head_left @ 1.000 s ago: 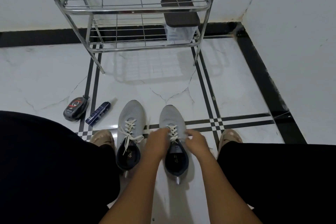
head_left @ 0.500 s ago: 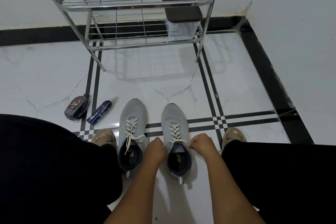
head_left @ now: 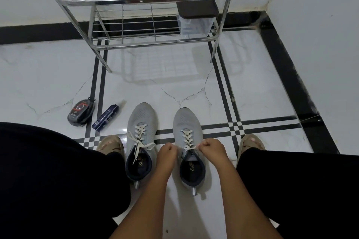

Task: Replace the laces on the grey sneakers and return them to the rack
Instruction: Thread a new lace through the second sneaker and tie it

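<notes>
The right-hand grey mesh sneaker (head_left: 187, 124) with a dark navy collar is seen on the white marble-patterned floor (head_left: 58, 83), toe pointed at the rack, its cream flat lace (head_left: 187, 138) crossed up the eyelets. The lace ends are pulled out to either side at the top — one end is pinched in the left hand (head_left: 167, 154), the other in the right hand (head_left: 210, 149), both fists closed tight on the lace. Just beside it, to the left, the second grey mesh sneaker (head_left: 141, 120) is set parallel, its own cream lace (head_left: 140, 138) tied and draped loosely across the tongue, one end trailing into the opening. Both shoes are flanked by the person's beige slippered feet (head_left: 110, 144) and black-clad knees. Further left, a dark blue spray bottle (head_left: 105, 117) is laid on its side near a black oval shoe-polish sponge case (head_left: 80, 111). Beyond, against the wall, the chrome wire shoe rack (head_left: 136, 2) is stood — a clear plastic box with a brown lid (head_left: 196, 6) is kept on its lower shelf.
</notes>
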Available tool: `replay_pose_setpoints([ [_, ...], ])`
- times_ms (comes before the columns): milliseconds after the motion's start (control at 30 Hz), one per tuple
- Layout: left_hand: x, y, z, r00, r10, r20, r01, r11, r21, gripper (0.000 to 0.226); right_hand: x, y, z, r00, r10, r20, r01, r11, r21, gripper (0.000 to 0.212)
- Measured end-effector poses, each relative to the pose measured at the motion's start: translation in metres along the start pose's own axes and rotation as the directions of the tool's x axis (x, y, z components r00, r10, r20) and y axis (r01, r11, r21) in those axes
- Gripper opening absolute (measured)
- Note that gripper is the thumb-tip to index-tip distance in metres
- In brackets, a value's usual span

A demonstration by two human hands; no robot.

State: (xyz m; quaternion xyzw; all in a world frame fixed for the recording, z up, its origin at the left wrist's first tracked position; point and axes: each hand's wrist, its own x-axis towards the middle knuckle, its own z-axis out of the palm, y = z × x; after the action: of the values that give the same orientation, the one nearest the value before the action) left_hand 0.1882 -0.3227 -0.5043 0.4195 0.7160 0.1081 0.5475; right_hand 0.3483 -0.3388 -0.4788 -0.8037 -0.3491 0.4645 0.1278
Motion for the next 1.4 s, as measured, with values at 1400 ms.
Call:
replay_pose_setpoints([
  [1400, 0.019, 0.016, 0.016, 0.967, 0.119, 0.227, 0.072, 0.723, -0.687, 0.025, 0.014, -0.003, 0.028, 0.968, -0.081, 0.239, -0.179, 0.448, 0.876, 0.028],
])
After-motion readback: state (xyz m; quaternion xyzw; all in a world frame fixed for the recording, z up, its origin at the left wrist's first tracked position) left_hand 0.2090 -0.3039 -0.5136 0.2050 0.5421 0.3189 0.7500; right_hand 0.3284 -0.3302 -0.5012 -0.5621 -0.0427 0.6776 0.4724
